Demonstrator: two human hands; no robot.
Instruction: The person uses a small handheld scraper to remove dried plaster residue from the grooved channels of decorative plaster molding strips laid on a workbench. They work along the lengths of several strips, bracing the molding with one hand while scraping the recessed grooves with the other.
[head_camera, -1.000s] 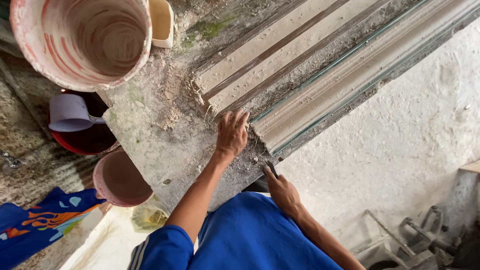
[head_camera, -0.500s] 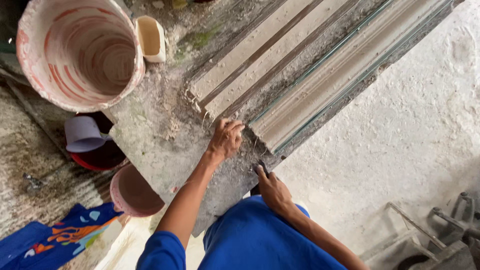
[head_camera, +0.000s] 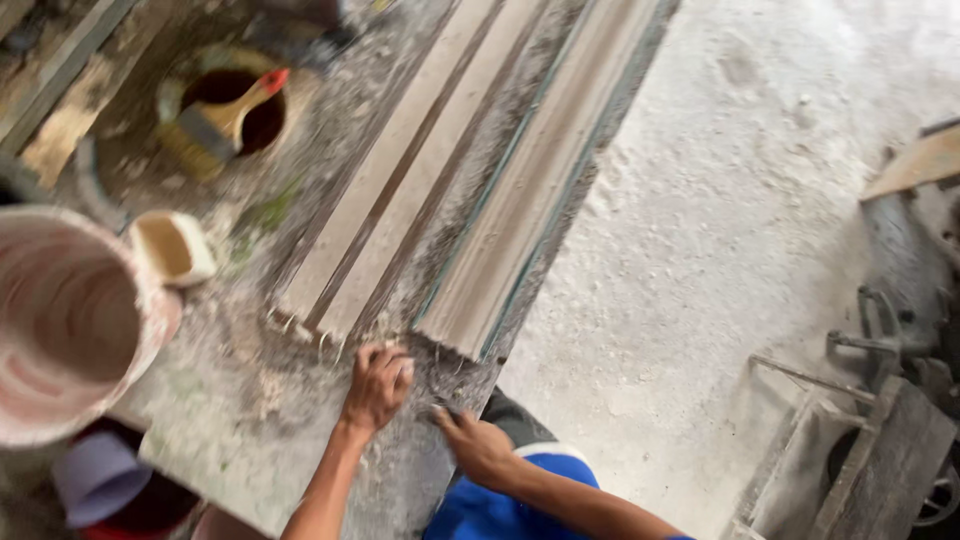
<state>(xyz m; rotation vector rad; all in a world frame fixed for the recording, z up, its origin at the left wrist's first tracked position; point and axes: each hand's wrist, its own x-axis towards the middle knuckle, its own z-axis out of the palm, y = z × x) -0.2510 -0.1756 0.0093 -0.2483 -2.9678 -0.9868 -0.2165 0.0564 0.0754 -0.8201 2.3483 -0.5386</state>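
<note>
We see a large pink-streaked bucket (head_camera: 70, 325) at the left edge of the dusty table (head_camera: 250, 440), its inside bare as far as we can tell, with a small cream cup (head_camera: 172, 247) just beside its rim, apparently empty. Farther back, a round pot (head_camera: 225, 110) holds a wooden-handled brush (head_camera: 225, 122) leaning inside it. Below the table's edge sits a lavender scoop (head_camera: 95, 478) over a red basin (head_camera: 150, 505). Our left hand (head_camera: 378, 385) rests on the table with fingers curled loosely, grasping nothing, just short of the near end of the long moulded plaster strip (head_camera: 520, 200). Our right hand (head_camera: 478, 445) lies at the table's edge, fingers spread, and we cannot tell whether it holds anything.
</note>
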